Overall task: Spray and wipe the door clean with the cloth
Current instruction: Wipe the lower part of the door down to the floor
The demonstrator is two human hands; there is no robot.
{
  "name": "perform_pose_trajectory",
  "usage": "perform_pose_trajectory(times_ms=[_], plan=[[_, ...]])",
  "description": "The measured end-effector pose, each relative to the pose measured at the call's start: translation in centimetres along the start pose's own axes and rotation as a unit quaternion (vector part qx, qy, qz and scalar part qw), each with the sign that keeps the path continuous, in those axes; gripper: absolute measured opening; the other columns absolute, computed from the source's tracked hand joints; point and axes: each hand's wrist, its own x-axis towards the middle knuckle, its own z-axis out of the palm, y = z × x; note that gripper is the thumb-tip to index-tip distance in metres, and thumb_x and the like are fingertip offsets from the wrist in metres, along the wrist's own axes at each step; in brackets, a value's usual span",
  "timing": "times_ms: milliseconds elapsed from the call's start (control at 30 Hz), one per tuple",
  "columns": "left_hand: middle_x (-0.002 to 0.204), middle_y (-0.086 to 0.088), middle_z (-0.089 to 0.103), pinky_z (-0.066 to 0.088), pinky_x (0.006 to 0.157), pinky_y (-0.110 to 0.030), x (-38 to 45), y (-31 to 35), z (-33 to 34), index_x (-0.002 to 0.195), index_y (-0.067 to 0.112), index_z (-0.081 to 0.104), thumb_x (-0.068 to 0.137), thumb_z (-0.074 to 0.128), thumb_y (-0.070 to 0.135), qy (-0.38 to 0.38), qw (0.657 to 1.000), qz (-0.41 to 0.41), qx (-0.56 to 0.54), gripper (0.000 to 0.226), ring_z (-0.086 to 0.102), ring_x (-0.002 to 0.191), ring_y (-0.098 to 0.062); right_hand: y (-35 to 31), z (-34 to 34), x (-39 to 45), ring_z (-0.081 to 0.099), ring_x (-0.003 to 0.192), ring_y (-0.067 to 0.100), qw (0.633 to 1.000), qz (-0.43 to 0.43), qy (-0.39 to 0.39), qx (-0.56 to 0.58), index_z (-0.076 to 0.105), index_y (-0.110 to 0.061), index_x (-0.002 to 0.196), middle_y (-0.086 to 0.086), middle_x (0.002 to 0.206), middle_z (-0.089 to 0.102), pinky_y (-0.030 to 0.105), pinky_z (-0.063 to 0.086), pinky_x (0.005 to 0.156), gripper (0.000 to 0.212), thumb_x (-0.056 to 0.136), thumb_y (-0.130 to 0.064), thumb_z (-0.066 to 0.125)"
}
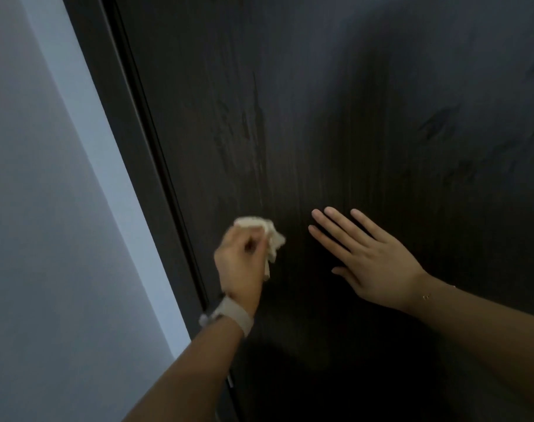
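Head view of a dark wood-grain door [335, 102] that fills most of the frame. The left hand [241, 263], fingers curled, grips a crumpled pale cloth [268, 236] and holds it against the door panel close to the door's left edge; the cloth bunches out above and to the right of the knuckles, its far side blurred. A light-coloured wrist strap [232, 315] circles the left wrist. The right hand [372, 260] lies flat on the panel just right of the cloth, apart from it — fingers straight and slightly spread, thumb out to the side. A thin bracelet [427, 296] shows at the right wrist. Streaky smears mark the panel above both hands. Left of the door runs a dark frame [113, 117], then a pale wall [31, 208] — its lit strip borders the frame.
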Motion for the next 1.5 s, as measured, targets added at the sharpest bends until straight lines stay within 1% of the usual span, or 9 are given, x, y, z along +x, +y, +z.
perform_pose_trajectory(times_ms=[100, 200, 300, 433, 667, 1000, 1100, 1233, 1500], plan=[[0.083, 0.006, 0.065, 0.058, 0.073, -0.037, -2.9, -1.8, -0.2, 0.080, 0.017, 0.073, 0.078, 0.079, 0.002, -0.018, 0.999, -0.028, 0.026, 0.016, 0.065, 0.079, -0.007, 0.0, -0.1, 0.0, -0.002, 0.152, 0.025, 1.000, -0.006, 0.001, 0.005, 0.018, -0.016, 0.155, 0.009, 0.164, 0.005, 0.042, -0.007, 0.123, 0.072, 0.092, -0.046, 0.037], [0.076, 0.011, 0.064, 0.052, 0.068, -0.018, 1.0, 0.9, -0.3, 0.074, 0.020, 0.070, 0.079, 0.078, 0.005, 0.011, 0.998, -0.054, -0.023, 0.018, 0.063, 0.074, 0.006, -0.1, 0.2, 0.0, 0.000, 0.152, 0.026, 1.000, -0.009, 0.010, 0.004, 0.021, -0.014, 0.155, 0.010, 0.164, 0.007, 0.043, -0.006, 0.123, 0.071, 0.092, -0.045, 0.035], [0.077, -0.003, 0.070, 0.052, 0.066, -0.019, 6.8, 3.4, -0.3, 0.076, 0.012, 0.073, 0.079, 0.080, 0.013, 0.079, 0.985, -0.114, -0.099, 0.007, 0.065, 0.070, -0.006, 0.0, 0.4, 0.0, 0.003, 0.152, 0.027, 1.000, -0.013, 0.023, 0.002, 0.023, -0.013, 0.154, 0.011, 0.163, 0.010, 0.044, -0.003, 0.123, 0.070, 0.092, -0.045, 0.035], [0.078, -0.001, 0.069, 0.048, 0.065, -0.011, 4.2, 2.5, 0.0, 0.079, 0.014, 0.073, 0.078, 0.081, 0.014, 0.066, 0.986, -0.134, -0.068, 0.009, 0.062, 0.067, 0.001, 0.0, 0.5, 0.0, 0.002, 0.152, 0.027, 1.000, -0.011, 0.026, 0.004, 0.024, -0.012, 0.153, 0.012, 0.163, 0.010, 0.044, -0.003, 0.123, 0.071, 0.091, -0.044, 0.037], [0.071, -0.001, 0.067, 0.055, 0.064, -0.024, 2.3, 2.2, 0.1, 0.070, 0.013, 0.071, 0.077, 0.080, 0.006, 0.057, 0.967, -0.229, -0.098, 0.013, 0.062, 0.063, -0.007, 0.0, 0.4, 0.2, 0.001, 0.152, 0.027, 0.999, -0.017, 0.027, 0.005, 0.025, -0.011, 0.153, 0.012, 0.163, 0.010, 0.044, -0.005, 0.123, 0.072, 0.090, -0.045, 0.037], [0.077, -0.007, 0.070, 0.047, 0.056, -0.009, 1.4, 2.0, -0.2, 0.072, 0.011, 0.071, 0.077, 0.080, 0.006, 0.031, 0.967, -0.238, -0.084, 0.012, 0.060, 0.058, 0.002, 0.0, 0.3, 0.2, 0.005, 0.152, 0.028, 0.999, -0.015, 0.036, 0.003, 0.028, -0.011, 0.152, 0.013, 0.162, 0.013, 0.044, -0.003, 0.123, 0.072, 0.089, -0.045, 0.040], [0.072, 0.008, 0.067, 0.050, 0.061, -0.013, 3.6, 2.9, -0.6, 0.067, 0.026, 0.066, 0.079, 0.080, 0.011, 0.000, 0.978, -0.202, -0.051, 0.023, 0.061, 0.062, 0.004, 0.0, 0.3, 0.2, 0.002, 0.151, 0.028, 0.999, -0.017, 0.038, 0.000, 0.027, -0.010, 0.152, 0.013, 0.162, 0.011, 0.044, -0.005, 0.123, 0.073, 0.089, -0.044, 0.041], [0.075, 0.003, 0.067, 0.053, 0.068, -0.018, 7.1, 5.1, -0.3, 0.066, 0.023, 0.066, 0.077, 0.082, 0.012, 0.051, 0.987, -0.144, -0.052, 0.022, 0.062, 0.070, -0.006, -0.1, 0.4, 0.1, 0.006, 0.151, 0.028, 0.999, -0.016, 0.040, -0.003, 0.027, -0.010, 0.153, 0.013, 0.162, 0.013, 0.044, -0.003, 0.123, 0.073, 0.090, -0.045, 0.040], [0.071, 0.004, 0.067, 0.046, 0.057, -0.007, -1.9, 0.9, 0.3, 0.073, 0.009, 0.072, 0.077, 0.081, 0.005, 0.004, 0.950, -0.307, -0.050, 0.010, 0.061, 0.066, -0.006, 0.1, 0.4, 0.1, 0.007, 0.151, 0.030, 0.999, -0.023, 0.031, -0.005, 0.027, -0.010, 0.152, 0.014, 0.162, 0.011, 0.047, 0.002, 0.123, 0.074, 0.089, -0.046, 0.039]])
